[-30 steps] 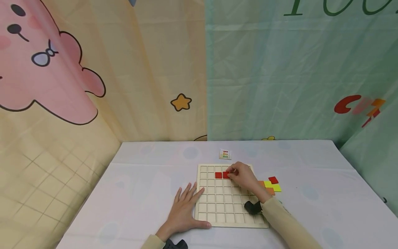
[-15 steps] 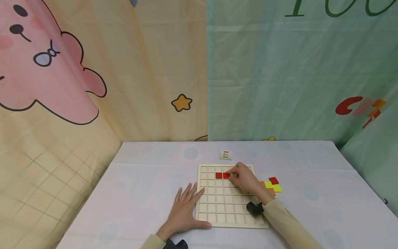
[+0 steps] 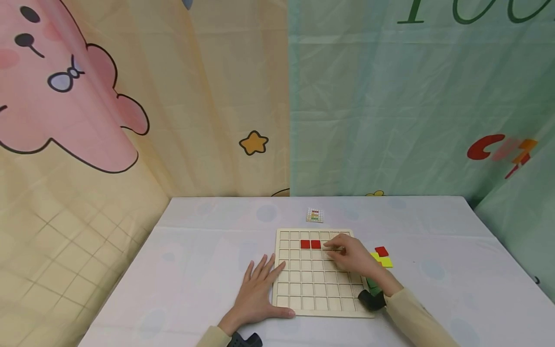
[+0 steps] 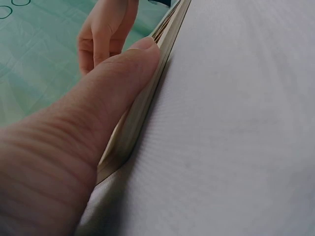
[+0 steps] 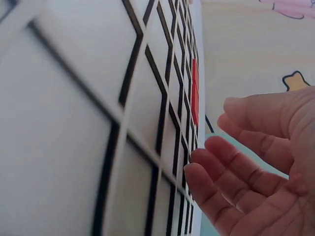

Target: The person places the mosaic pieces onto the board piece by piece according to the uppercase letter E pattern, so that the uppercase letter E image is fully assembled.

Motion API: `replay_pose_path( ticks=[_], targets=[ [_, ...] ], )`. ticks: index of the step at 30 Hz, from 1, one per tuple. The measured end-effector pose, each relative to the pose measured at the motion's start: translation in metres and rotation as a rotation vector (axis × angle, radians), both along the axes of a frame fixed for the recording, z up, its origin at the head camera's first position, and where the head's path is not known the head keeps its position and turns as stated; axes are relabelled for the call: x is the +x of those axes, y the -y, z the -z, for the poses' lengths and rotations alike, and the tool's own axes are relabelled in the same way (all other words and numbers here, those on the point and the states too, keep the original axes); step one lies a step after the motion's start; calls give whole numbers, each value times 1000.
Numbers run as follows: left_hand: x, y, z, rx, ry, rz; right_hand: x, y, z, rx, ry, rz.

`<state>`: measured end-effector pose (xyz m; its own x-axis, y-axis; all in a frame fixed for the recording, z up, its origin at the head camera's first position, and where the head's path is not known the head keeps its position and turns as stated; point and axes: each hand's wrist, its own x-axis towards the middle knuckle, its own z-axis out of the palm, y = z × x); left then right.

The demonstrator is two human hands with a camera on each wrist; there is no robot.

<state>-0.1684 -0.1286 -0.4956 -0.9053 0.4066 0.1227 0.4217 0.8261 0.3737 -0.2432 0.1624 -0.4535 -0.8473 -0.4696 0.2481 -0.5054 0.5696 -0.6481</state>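
Note:
A pale wooden grid board (image 3: 312,290) lies flat in the head view. Two red square tiles (image 3: 310,244) sit side by side in cells of its second row from the top. My left hand (image 3: 257,299) rests at the board's left side with spread fingers; in the left wrist view its thumb (image 4: 123,66) lies along the board's edge. Just right of the red tiles, my right hand (image 3: 352,255) hovers over the board. Its fingers are loosely bent and hold nothing, as the right wrist view shows, with a red tile edge (image 5: 195,93) farther along the grid.
Right of the board lie a loose red tile (image 3: 381,251), yellow tiles (image 3: 386,262) and green tiles (image 3: 373,285), partly hidden by my right arm. A small card with a coloured grid pattern (image 3: 314,215) lies beyond the board. Curtains stand behind the table.
My right hand has let go of the second red tile and drawn back to the right, its fingers parting. Green tiles now show beside the right wrist. The left hand stays put.

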Motion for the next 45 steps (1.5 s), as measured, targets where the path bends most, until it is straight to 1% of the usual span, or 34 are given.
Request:
replay_pose_path(
  ticks=[3,6,10,13,15,20,25,28,34,38,41,45],
  targets=[
    [0,0,0,1,2,1,3,-14,-2,-16,-24,36],
    [-1,0,0,3,2,1,4,-30,-3,4,-46,139],
    [-1,0,-1,3,3,0,5,-55,-6,89,-48,316],
    [-1,0,-1,0,8,-2,5,-72,-8,161,-4,421],
    [0,1,-1,0,10,-3,5,-81,-10,184,47,482],
    [1,2,-1,3,5,-3,5,-94,-13,203,185,580],
    [1,2,1,11,-4,4,5,-98,-12,246,282,597],
    [0,2,2,10,-8,8,3,-99,-12,256,304,586],
    [0,1,2,9,0,7,-3,-98,-13,255,276,580],
    [0,1,1,12,0,8,-9,-94,-11,253,256,569],
    [0,1,1,13,-1,9,-11,-92,-8,228,247,560],
    [0,1,1,9,4,6,-11,-89,-6,173,221,546]
  ],
)
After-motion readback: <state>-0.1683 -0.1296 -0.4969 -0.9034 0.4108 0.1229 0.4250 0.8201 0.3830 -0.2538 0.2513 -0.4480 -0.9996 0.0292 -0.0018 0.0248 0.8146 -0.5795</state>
